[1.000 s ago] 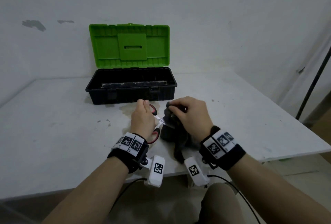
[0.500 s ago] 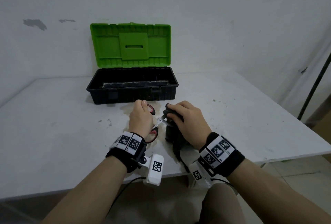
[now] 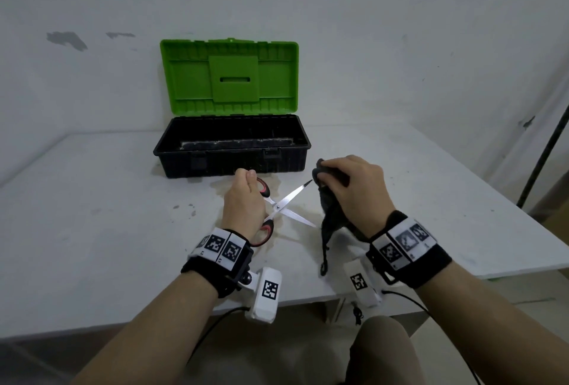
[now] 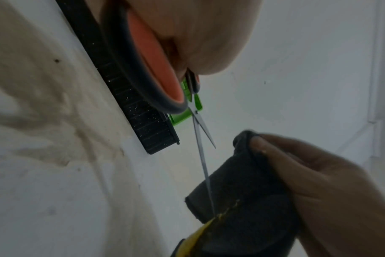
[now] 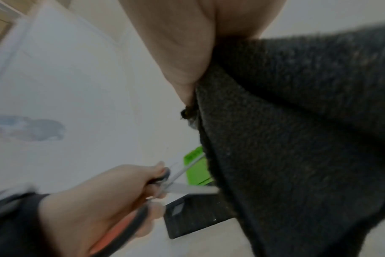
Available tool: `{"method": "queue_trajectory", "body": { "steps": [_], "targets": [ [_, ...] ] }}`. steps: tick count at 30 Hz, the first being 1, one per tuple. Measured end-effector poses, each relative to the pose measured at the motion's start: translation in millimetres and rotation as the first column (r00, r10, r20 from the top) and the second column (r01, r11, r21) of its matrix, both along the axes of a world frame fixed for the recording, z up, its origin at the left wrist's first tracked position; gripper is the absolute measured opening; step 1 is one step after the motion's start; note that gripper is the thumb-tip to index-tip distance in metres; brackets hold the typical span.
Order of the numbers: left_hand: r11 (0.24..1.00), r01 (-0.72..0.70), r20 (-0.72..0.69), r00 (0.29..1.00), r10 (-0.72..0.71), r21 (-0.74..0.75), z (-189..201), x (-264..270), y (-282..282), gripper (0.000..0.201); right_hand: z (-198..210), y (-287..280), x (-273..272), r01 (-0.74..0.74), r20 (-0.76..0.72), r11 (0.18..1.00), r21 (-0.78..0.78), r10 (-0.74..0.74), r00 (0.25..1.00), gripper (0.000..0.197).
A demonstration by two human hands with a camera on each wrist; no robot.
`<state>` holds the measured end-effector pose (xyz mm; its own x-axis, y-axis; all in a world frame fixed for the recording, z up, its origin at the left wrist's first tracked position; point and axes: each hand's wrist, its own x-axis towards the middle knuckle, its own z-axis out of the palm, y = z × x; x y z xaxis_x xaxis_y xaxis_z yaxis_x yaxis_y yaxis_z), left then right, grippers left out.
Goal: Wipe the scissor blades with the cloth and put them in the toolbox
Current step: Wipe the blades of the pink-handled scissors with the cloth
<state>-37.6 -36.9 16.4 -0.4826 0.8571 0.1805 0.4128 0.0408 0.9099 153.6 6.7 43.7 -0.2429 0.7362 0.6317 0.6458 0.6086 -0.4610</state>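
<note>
My left hand [image 3: 244, 200] grips the red-and-black handles of the scissors [image 3: 284, 204], whose silver blades are spread wide apart above the table. A dark grey cloth [image 3: 328, 209] hangs bunched from my right hand [image 3: 354, 190], just right of the upper blade's tip. In the left wrist view the scissors [image 4: 200, 125] show edge-on, the lower blade crossing in front of the cloth [image 4: 242, 191]. In the right wrist view the cloth [image 5: 297, 139] fills the right side and the scissors [image 5: 182, 187] point toward it. The black toolbox [image 3: 231, 156] stands open behind, green lid [image 3: 229, 76] upright.
The white table [image 3: 92, 215] has stains near the toolbox and a front edge close to my wrists. A white wall rises directly behind the toolbox. A dark pole [image 3: 545, 144] leans at the far right. My knee [image 3: 381, 350] shows below the table edge.
The right hand has drawn the cloth off the blades and moved right. The scissor blades, before covered by the cloth, now show bare and spread apart. The left hand stays in place.
</note>
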Motion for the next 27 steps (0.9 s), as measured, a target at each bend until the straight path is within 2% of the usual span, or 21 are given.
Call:
{"method": "queue_trajectory", "body": {
  "steps": [2, 5, 7, 12, 14, 16, 19, 23, 27],
  "targets": [
    [1.0, 0.006, -0.008, 1.0, -0.006, 0.01, 1.4, 1.6, 2.1, 0.036, 2.3, -17.0, -9.0, -0.117, 0.052, 0.993, 0.03, 0.115, 0.992, 0.014],
    [0.999, 0.04, -0.015, 0.999, -0.04, 0.02, 2.0, 7.4, 3.8, 0.037, -6.8, -29.9, -22.9, -0.242, 0.178, 0.97, -0.029, 0.243, 0.954, 0.016],
    [0.997, 0.062, -0.02, 0.998, -0.061, 0.038, 2.3, 9.7, 2.7, 0.036, -12.4, -23.4, -24.6, -0.213, 0.217, 0.974, -0.081, 0.226, 0.95, 0.016],
    [0.999, 0.055, 0.031, 0.998, -0.055, 0.0, -10.1, 3.8, 0.3, 0.037, -6.4, 2.1, -3.5, 0.033, 0.205, 0.975, -0.218, 0.012, 0.979, 0.016],
    [0.998, 0.045, 0.083, 0.996, -0.041, -0.042, -12.9, 0.4, -1.2, 0.034, 3.7, -0.7, 4.4, 0.065, 0.166, 0.976, -0.21, -0.03, 0.986, 0.016],
    [0.998, 0.039, 0.09, 0.995, -0.034, -0.053, -15.3, -2.3, -0.6, 0.033, 16.2, -13.5, 7.5, 0.071, 0.149, 0.988, -0.138, -0.05, 0.988, 0.017],
    [1.0, 0.003, 0.08, 0.997, -0.002, -0.023, -18.8, -2.0, 2.3, 0.032, 26.0, -39.0, -2.3, -0.032, 0.101, 0.992, -0.121, 0.044, 0.994, 0.018],
    [0.999, -0.004, 0.028, 1.0, 0.003, 0.041, -20.0, 6.6, 6.2, 0.034, 3.4, -49.1, -31.0, -0.117, 0.234, 0.97, -0.213, 0.166, 0.958, 0.018],
    [0.993, 0.0, -0.021, 1.0, 0.002, 0.116, -18.8, 12.6, 7.4, 0.033, -12.3, -44.6, -48.6, -0.129, 0.245, 0.959, -0.25, 0.192, 0.95, 0.018]
  ]
}}
